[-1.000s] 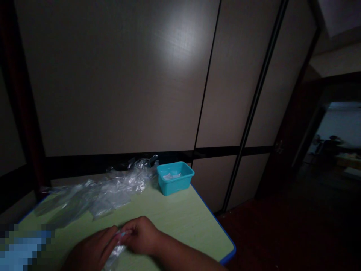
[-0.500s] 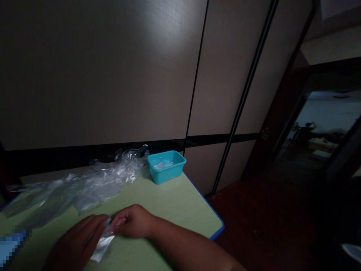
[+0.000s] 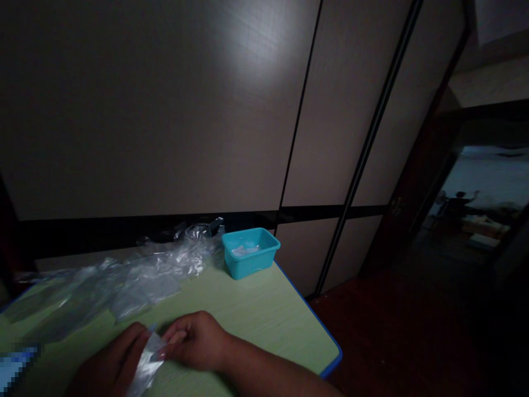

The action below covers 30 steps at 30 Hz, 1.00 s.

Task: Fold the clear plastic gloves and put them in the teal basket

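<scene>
Between my two hands is a small clear plastic bag (image 3: 145, 365), shiny and creased, low over the table. My left hand (image 3: 109, 361) is closed on its left side, the fingers bent and partly dark. With thumb and fingers pinched, my right hand (image 3: 196, 341) grips the bag's upper right edge. Whether anything lies inside the bag I cannot tell. Beyond my hands a heap of clear plastic bags (image 3: 144, 281) spreads across the back left of the table. A turquoise basket (image 3: 251, 267) stands to the right of the heap, with whitish pieces in it.
The pale green table (image 3: 264, 314) has a blue edge and stands against a tall sliding-door wardrobe (image 3: 165, 110). A blurred blue object (image 3: 16, 366) lies at the left edge. To the right are a dark red floor (image 3: 372, 325) and a doorway into another room.
The view has shifted slightly, so the table and basket sit lower and further right. More of the bag shows between my hands, and both hands still grip it.
</scene>
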Available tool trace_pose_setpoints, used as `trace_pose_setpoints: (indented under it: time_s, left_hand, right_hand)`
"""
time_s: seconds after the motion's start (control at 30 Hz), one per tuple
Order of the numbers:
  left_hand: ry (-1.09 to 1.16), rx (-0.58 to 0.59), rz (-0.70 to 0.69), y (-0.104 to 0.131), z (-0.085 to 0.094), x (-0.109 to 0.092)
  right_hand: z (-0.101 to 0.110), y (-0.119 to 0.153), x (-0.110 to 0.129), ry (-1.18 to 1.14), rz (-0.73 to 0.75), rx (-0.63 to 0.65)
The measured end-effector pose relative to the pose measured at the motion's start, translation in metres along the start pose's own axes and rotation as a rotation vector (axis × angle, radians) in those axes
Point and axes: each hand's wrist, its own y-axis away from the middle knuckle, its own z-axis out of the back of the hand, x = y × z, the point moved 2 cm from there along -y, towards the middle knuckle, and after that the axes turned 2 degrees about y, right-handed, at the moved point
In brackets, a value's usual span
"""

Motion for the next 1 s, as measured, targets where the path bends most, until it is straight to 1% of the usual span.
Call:
trace_pose_setpoints:
  time_s: [0.07,0.13,0.27,0.33,0.43,0.53,0.6,0.67,0.77,0.83,0.87,0.93,0.97,1.0]
  left_hand:
    - [-0.026,0.018,0.017,0.000,0.002,-0.003]
    - [-0.038,-0.001,0.046,-0.001,0.004,-0.010]
    - [-0.001,-0.013,0.084,-0.005,0.008,-0.026]
    - [0.051,0.004,0.117,-0.007,0.008,-0.031]
    - [0.165,0.011,0.199,-0.009,0.008,-0.031]
    - [0.335,0.003,0.236,-0.008,0.008,-0.028]
    - [0.442,-0.010,0.227,-0.009,0.008,-0.026]
    - [0.515,-0.015,0.228,-0.009,0.008,-0.024]
    - [0.568,-0.017,0.268,-0.011,0.007,-0.021]
    - [0.586,-0.020,0.296,-0.012,0.006,-0.019]
    - [0.591,-0.019,0.307,-0.012,0.006,-0.018]
    - [0.598,-0.011,0.325,-0.012,0.005,-0.017]
    - [0.603,-0.005,0.335,-0.012,0.004,-0.016]
    - [0.608,-0.004,0.347,-0.012,0.004,-0.016]
  right_hand:
    - [0.001,0.001,0.002,0.029,0.049,-0.003]
    - [0.002,0.001,0.001,0.038,0.082,-0.021]
    - [0.005,0.000,0.000,-0.003,0.092,-0.058]
    - [0.005,0.001,0.002,-0.030,0.116,-0.064]
    - [0.011,0.004,0.009,-0.022,0.192,-0.082]
    - [0.030,0.003,0.022,0.020,0.287,-0.141]
    - [0.054,-0.001,0.037,0.041,0.379,-0.243]
    - [0.086,-0.006,0.055,0.049,0.430,-0.385]
    - [0.144,-0.021,0.077,0.137,0.369,-0.568]
    - [0.181,-0.033,0.085,0.213,0.266,-0.670]
    - [0.198,-0.040,0.087,0.269,0.204,-0.701]
    - [0.227,-0.051,0.087,0.442,0.043,-0.785]
    - [0.238,-0.057,0.085,0.560,-0.057,-0.804]
    - [0.246,-0.062,0.082,0.684,-0.188,-0.773]
